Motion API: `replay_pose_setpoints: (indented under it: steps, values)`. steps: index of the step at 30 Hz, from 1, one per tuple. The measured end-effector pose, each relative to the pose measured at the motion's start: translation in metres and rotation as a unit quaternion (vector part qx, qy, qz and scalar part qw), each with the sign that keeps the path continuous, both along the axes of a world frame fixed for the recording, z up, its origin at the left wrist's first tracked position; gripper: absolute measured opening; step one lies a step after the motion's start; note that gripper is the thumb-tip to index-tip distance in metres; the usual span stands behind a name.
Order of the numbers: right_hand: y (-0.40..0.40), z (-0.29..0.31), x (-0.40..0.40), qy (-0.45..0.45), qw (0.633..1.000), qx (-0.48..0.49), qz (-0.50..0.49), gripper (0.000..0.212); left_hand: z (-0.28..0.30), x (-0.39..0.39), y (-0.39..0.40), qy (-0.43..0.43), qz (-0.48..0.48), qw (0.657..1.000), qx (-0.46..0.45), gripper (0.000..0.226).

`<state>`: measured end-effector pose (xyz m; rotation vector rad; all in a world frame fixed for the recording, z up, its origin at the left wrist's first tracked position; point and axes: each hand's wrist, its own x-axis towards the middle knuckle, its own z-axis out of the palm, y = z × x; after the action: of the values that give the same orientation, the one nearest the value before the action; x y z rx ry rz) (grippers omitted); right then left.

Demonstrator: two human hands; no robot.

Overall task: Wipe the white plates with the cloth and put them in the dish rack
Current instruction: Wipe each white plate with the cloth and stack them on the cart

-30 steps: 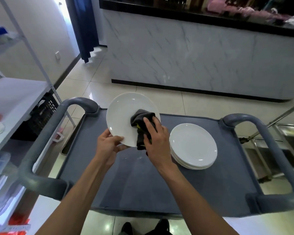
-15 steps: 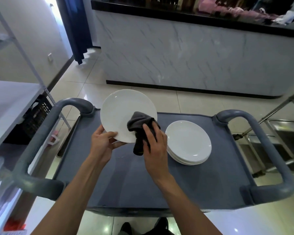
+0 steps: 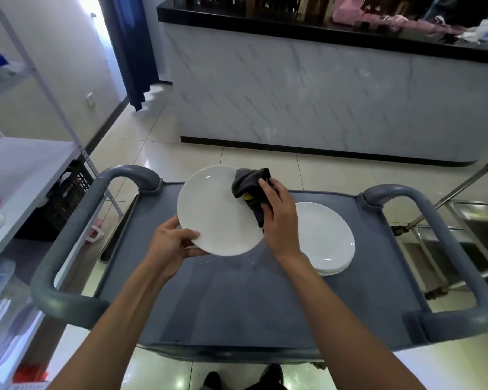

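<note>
A: Left hand [image 3: 171, 244]?
B: Grips the plate [image 3: 212, 215] at its lower left rim, thumb on the face, fingers curled under. Plate held tilted above the cart [image 3: 237, 305], clear of the tray surface.

A: Right hand [image 3: 278, 218]?
B: Fingers curled round the cloth [image 3: 250, 187], a dark grey wad with a bit of yellow showing. Cloth pressed on the plate's upper right edge, part of it bunched past the rim, a tail hanging down under the palm.

A: Other plates?
B: A stack [image 3: 326, 243] of white plates on the cart, just right of the held one. The right wrist crosses its left edge. Count unclear; at least three rims show at the near side.

A: Dish rack?
B: Cannot pick one out. A steel frame [image 3: 459, 220] with a basin stands right of the cart, partly cut off by the frame edge.

A: Surroundings?
B: Grey cart with looped handles left and right. White shelving [image 3: 26, 170] to the left, a black crate [image 3: 68, 195] under it. Marble-faced counter [image 3: 321, 102] ahead, dark top, cluttered. Blue curtain [image 3: 130, 46] at the back left. Glossy tile floor. Dark shoes at the bottom edge.
</note>
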<state>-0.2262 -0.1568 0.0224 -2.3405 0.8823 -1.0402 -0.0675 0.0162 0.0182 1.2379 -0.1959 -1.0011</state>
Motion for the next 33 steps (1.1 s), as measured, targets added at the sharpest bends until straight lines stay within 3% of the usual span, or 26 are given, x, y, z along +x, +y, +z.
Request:
replay_pose_setpoints:
  steps: [11,18,24,33]
  values:
    - [0.023,0.016,0.039,0.06,0.993,-0.024,0.101,0.053,-0.001,-0.01,-0.006,-0.044,-0.065,0.997,0.013,0.053]
    - [0.046,0.006,0.029,0.077,0.982,-0.027,0.17,0.049,-0.001,-0.005,-0.005,-0.018,-0.003,1.0,-0.011,0.053]
    - [0.04,-0.009,0.001,0.073,0.99,0.019,0.119,0.055,-0.001,0.009,-0.006,-0.029,0.017,0.999,-0.01,0.058]
    - [0.004,0.004,0.003,0.07,0.997,-0.009,0.028,0.053,0.001,0.005,-0.012,-0.056,-0.067,0.996,0.014,0.05]
